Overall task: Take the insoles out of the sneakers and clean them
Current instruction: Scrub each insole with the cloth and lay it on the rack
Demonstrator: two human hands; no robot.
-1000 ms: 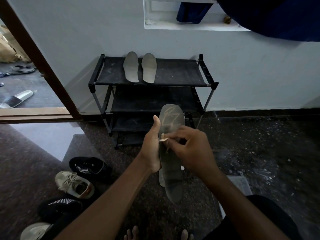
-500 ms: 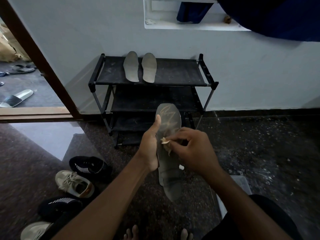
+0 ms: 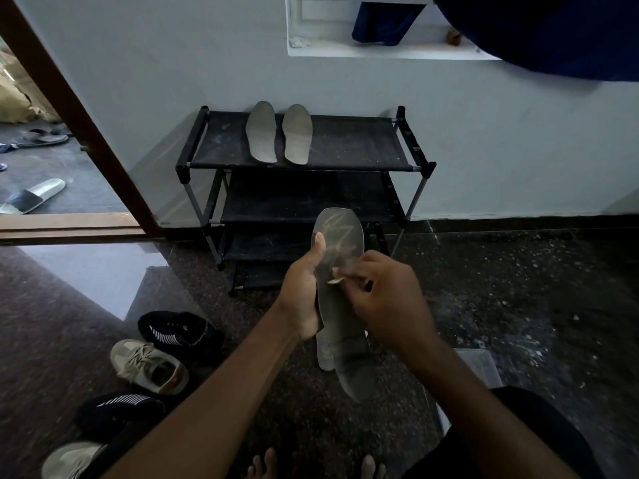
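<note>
My left hand (image 3: 302,299) grips a dark insole (image 3: 340,305) upright before me, thumb along its edge. My right hand (image 3: 383,299) pinches a small pale scrap (image 3: 334,281) against its face. The insole looks dusty, with pale streaks near the toe; a second one seems stacked behind it. Two grey insoles (image 3: 278,133) lie side by side on the shoe rack (image 3: 345,146) top shelf.

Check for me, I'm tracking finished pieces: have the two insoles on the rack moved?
No. The two insoles lie where they were on the rack's top shelf.
</note>
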